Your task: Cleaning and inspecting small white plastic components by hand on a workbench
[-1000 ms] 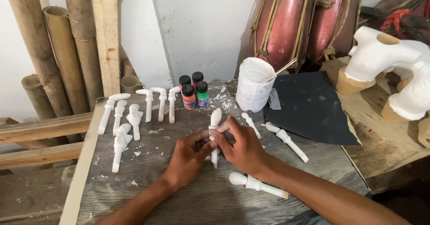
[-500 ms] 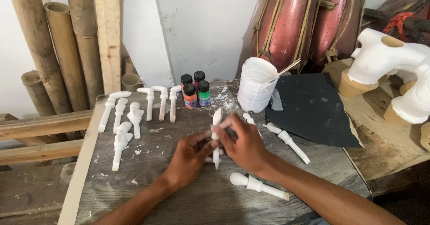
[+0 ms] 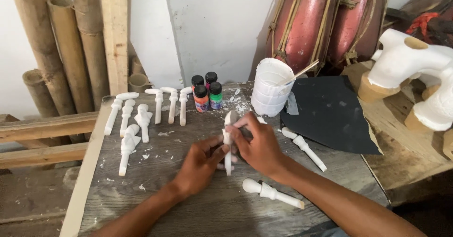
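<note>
White peg (image 3: 228,138) upright btwn both grips.

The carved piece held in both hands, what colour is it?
White. The carved piece shows all white in the head view, gripped by the left hand and right hand.

We only get the two forearms and hands in view here, both completely bare: no sleeves, no gloves, no watch, rings or bands. The left hand (image 3: 200,164) and right hand (image 3: 258,147) have short nails, and we can spot a bit of white dust on the fingers (image 3: 234,134).
</note>
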